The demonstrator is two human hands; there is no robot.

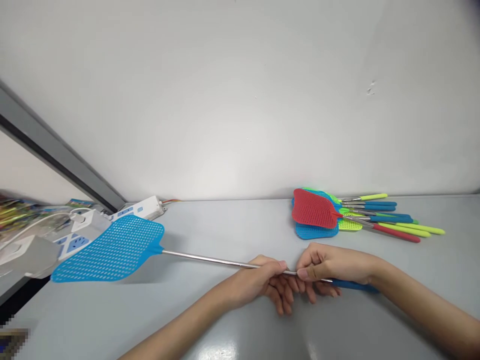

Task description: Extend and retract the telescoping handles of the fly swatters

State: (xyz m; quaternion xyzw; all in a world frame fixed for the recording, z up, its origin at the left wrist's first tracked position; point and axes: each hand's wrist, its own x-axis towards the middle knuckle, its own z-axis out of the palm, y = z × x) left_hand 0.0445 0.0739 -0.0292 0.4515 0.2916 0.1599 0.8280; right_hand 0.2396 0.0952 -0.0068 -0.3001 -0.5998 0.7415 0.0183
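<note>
A blue fly swatter (112, 250) stretches across the view, its perforated head at the left and its metal rod drawn out long toward the right. My left hand (262, 280) grips the rod near its middle, thumb on top. Just right of it, my right hand (318, 270) pinches the same rod between thumb and fingers, close to the blue handle. That handle (354, 285) runs under my right wrist, which partly hides it. Both hands hold the swatter above the grey table (210, 310).
A pile of fly swatters lies at the back right, with a red swatter (315, 208) on top and blue and yellow-green ones beneath. White power strips (144, 207) with plugs and cables sit at the left, behind the blue head. A pale wall (240, 100) borders the table.
</note>
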